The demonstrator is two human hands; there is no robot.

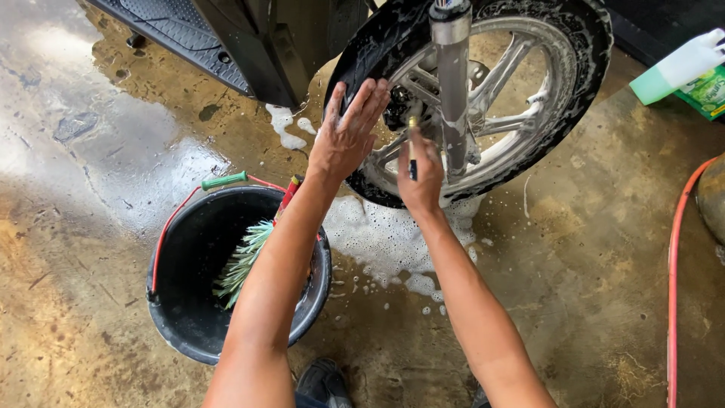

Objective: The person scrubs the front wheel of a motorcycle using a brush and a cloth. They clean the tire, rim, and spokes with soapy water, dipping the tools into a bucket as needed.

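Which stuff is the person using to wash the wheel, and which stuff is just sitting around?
In use:
- front wheel, soapy, with the left hand flat on its tyre
- small brush held in the right hand
- foam on the floor under the wheel

Lying about:
- black bucket with a green brush inside
- green spray bottle
- red hose

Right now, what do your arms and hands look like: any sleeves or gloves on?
Both arms are bare to above the elbows, with no sleeves in view. No gloves, watch or rings visible. The left hand and right hand are wet, with bits of soap foam on the fingers.
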